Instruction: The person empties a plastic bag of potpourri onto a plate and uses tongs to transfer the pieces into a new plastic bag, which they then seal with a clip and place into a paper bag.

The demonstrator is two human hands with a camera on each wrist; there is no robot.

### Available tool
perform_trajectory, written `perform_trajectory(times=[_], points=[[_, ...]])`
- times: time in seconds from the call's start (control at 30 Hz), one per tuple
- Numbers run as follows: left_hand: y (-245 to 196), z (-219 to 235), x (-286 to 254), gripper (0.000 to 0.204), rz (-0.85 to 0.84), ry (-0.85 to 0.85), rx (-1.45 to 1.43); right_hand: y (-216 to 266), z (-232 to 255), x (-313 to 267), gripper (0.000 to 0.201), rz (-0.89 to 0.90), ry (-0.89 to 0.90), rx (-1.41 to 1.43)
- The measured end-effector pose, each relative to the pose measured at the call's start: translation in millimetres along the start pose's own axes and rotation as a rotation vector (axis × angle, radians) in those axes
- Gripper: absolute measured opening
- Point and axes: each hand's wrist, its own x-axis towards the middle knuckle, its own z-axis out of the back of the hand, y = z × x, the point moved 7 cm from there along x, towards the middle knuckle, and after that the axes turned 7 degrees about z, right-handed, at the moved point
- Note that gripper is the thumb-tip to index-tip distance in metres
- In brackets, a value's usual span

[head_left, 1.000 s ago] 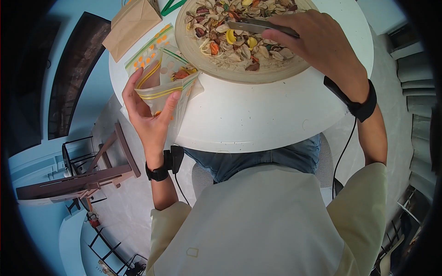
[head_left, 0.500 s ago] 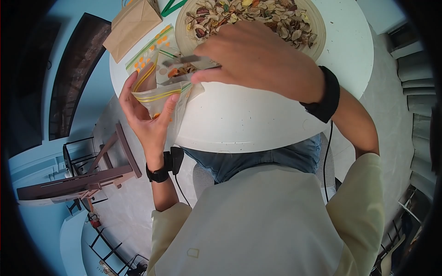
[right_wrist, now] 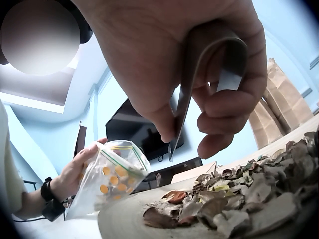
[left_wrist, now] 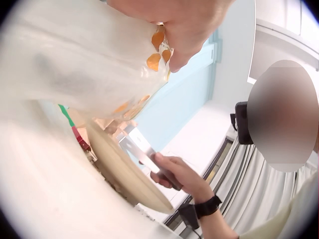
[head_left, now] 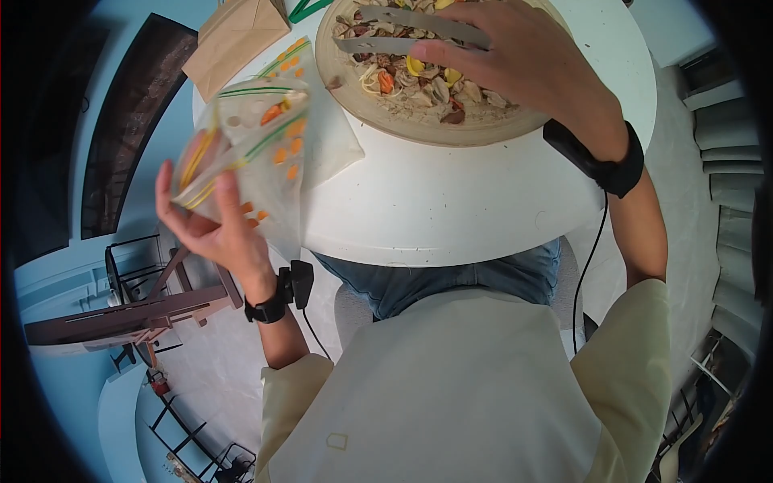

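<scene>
A clear zip bag with orange dots [head_left: 278,173] is gripped by my left hand [head_left: 213,225] at the table's left edge; its mouth gapes and some orange and yellow pieces show inside. My right hand [head_left: 531,60] holds metal tongs [head_left: 427,22] over a round tray [head_left: 386,125] heaped with dried petals and leaves [head_left: 435,84]. The tongs' arms are spread, with nothing seen between their tips. In the right wrist view the bent tongs [right_wrist: 187,87] pass through the right hand [right_wrist: 179,55] above the petals [right_wrist: 239,199]. The left wrist view shows the bag [left_wrist: 84,55] close up.
Behind the bag lies another flat zip bag [head_left: 334,145] on the white table [head_left: 435,201]. Brown paper bags [head_left: 237,40] stand at the back left, beside a green object [head_left: 306,8]. A cable hangs from the right wrist.
The right hand moved to the bag with the tongs, then back over the tray, where the tongs are spread. My left hand has shifted left and tilted the bag, and a petal lies near the tray's left rim.
</scene>
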Motion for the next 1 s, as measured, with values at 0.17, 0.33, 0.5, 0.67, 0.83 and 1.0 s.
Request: perform_trajectory(times=[0.17, 0.33, 0.5, 0.67, 0.83, 1.0], points=[[-4.5, 13.3, 6.3, 0.052, -0.038, -0.149, -0.157, -6.1, -4.2, 0.1, 0.053, -0.011, -0.030, -0.042], [-9.9, 14.1, 5.0, 0.053, -0.049, -0.211, -0.195, -1.1, -6.5, 5.1, 0.054, -0.026, -0.061, -0.091], [-7.5, 8.0, 4.6, 0.054, -0.016, -0.136, -0.057, -0.2, -3.1, -0.4, 0.055, -0.038, -0.095, -0.142], [-11.7, -7.7, 5.5, 0.067, -0.004, 0.004, 0.027, -13.4, -3.1, 1.9, 0.055, -0.057, -0.128, -0.194], [-13.5, -25.1, 7.8, 0.078, -0.005, 0.134, 0.024, -21.6, 1.8, -2.1, 0.056, -0.079, -0.164, -0.255], [-9.1, -33.7, 6.7, 0.080, -0.003, 0.278, 0.048, -27.6, 11.2, -12.1, 0.057, -0.076, -0.180, -0.286]])
